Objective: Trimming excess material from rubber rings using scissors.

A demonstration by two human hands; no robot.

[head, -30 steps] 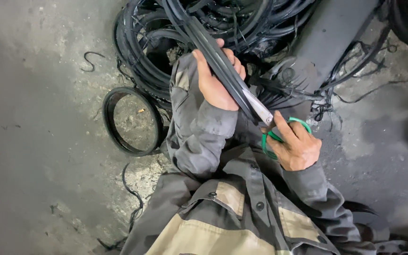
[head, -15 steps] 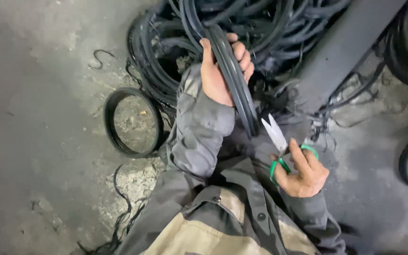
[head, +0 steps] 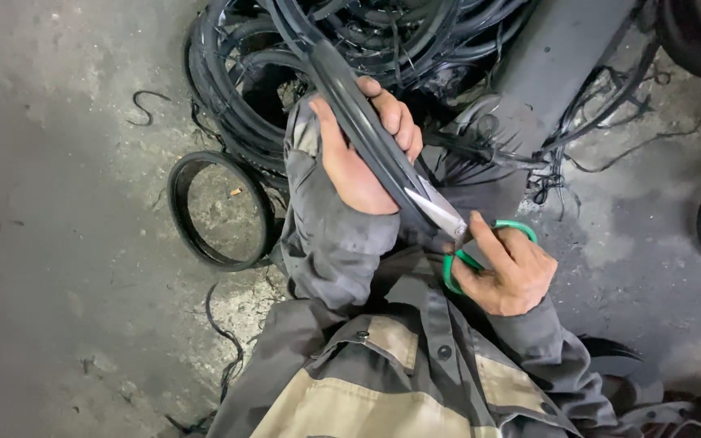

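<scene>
1. Nearest the camera is the person's grey and beige work jacket, which fills the bottom middle of the view; both sleeves reach up from it.
2. The right hand is just above the jacket, its fingers through the green handles of a pair of scissors and curled tight around them.
3. The bright blades of the scissors point up and to the left, and their tips meet the black rubber strip just below the left hand. Whether the blades are parted I cannot tell.
4. The left hand is wrapped around the rubber strip, thumb on the near side and fingers folded over the far side, pinching it firmly. The strip runs on a slant from the upper left down to the scissors.
5. To the left of the left sleeve a single black rubber ring lies flat on the concrete floor, apart from the hands.
6. A small curled black scrap lies on the floor further off, toward the upper left.
7. Farthest away, along the top edge of the view, a tangled heap of black rubber loops rests on the floor; the held strip rises toward it.
8. A dark grey flat slab slants down from the upper right, beside the heap.
</scene>
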